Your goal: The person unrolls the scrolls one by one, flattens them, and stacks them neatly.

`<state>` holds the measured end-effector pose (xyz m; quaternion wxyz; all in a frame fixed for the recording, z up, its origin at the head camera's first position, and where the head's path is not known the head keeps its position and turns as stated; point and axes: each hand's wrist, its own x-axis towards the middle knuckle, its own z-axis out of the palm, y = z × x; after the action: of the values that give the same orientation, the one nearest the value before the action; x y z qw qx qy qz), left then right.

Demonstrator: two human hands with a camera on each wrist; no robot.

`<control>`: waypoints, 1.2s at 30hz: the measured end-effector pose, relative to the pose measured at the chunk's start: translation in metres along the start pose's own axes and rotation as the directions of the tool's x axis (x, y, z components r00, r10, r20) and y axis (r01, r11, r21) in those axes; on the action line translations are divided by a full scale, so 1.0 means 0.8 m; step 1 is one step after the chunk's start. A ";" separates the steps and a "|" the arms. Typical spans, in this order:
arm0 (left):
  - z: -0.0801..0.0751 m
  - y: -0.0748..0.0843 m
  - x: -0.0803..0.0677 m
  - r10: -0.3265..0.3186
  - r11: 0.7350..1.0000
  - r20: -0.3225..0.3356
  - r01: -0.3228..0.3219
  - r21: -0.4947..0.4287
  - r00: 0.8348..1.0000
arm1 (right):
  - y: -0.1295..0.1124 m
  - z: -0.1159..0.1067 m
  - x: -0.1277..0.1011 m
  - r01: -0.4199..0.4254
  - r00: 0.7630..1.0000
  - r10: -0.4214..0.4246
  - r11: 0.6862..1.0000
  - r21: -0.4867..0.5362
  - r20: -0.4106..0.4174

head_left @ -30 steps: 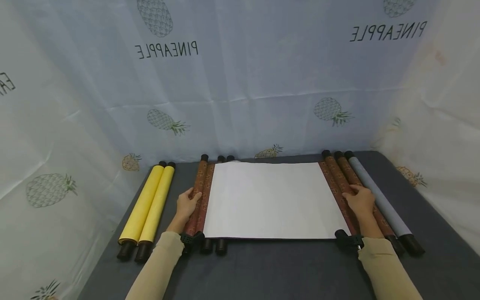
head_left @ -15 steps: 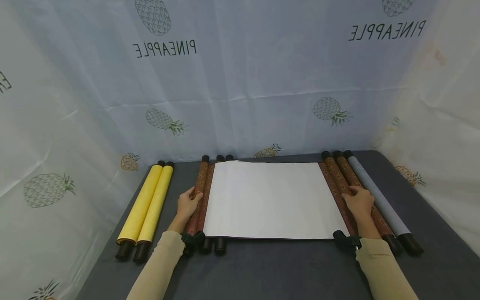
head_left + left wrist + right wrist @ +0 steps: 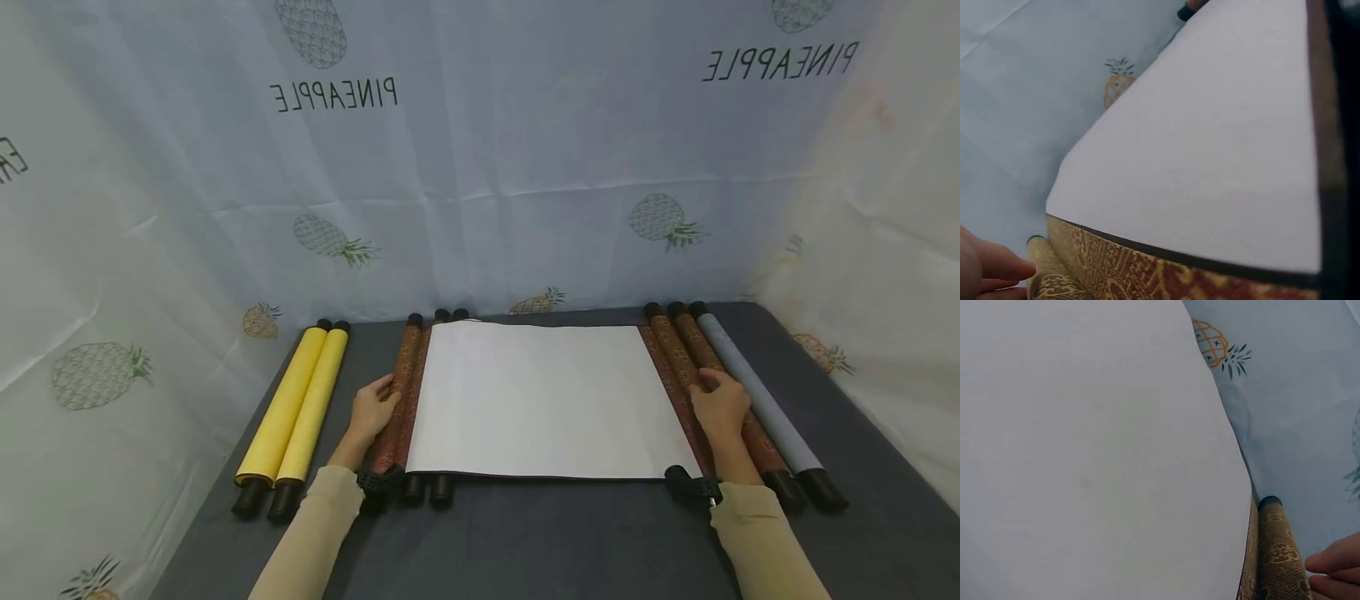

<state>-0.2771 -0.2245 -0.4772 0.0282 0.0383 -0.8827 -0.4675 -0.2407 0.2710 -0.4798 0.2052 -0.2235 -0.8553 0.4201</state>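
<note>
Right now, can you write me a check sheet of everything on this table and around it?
Surface: dark grey table, covered in cloth.
Job's things: one open scroll, blank white sheet with brown patterned borders, lying flat, a rolled end on each side.
Clutter: two yellow rolled scrolls at the left; a grey rolled scroll at the right; black roller ends poke out under the open scroll's left part.
Grippers: left hand rests on the left brown roll; right hand rests on the right brown rolls; whether the fingers curl round them is unclear.
Cables: nothing seen.
Surroundings: white pineapple-print curtain on three sides.
</note>
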 end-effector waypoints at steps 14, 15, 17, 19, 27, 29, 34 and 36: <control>-0.046 0.010 -0.028 0.071 0.996 0.013 -0.072 0.048 0.997 | -0.056 0.042 -0.047 0.290 0.953 -0.296 0.953 0.084 0.062; -0.052 0.008 -0.030 0.081 0.994 0.010 -0.081 0.068 0.997 | -0.061 0.047 -0.053 0.304 0.945 -0.313 0.948 0.093 0.096; -0.065 0.004 -0.034 0.090 0.991 0.004 -0.090 0.095 0.996 | -0.069 0.057 -0.065 0.321 0.927 -0.335 0.941 0.104 0.167; -0.079 -0.001 -0.037 0.082 0.991 -0.006 -0.081 0.109 0.997 | -0.076 0.066 -0.078 0.325 0.909 -0.345 0.938 0.120 0.235; -0.137 -0.018 -0.054 -0.008 0.992 -0.102 0.021 0.127 0.995 | -0.108 0.098 -0.126 0.173 0.837 -0.273 0.954 0.244 0.475; -0.148 -0.026 -0.056 -0.035 0.992 -0.137 0.051 0.114 0.990 | -0.113 0.104 -0.135 0.124 0.817 -0.257 0.953 0.278 0.516; -0.168 -0.047 -0.053 -0.135 0.985 -0.199 0.153 0.077 0.971 | -0.122 0.114 -0.149 0.047 0.774 -0.254 0.937 0.347 0.579; -0.174 -0.056 -0.052 -0.174 0.978 -0.182 0.191 0.081 0.968 | -0.124 0.117 -0.153 0.035 0.762 -0.256 0.934 0.356 0.595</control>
<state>-0.2216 -0.3601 -0.4368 0.0599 0.1612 -0.8915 -0.4191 -0.2121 0.0901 -0.4720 -0.0277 0.0356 -0.8080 0.5875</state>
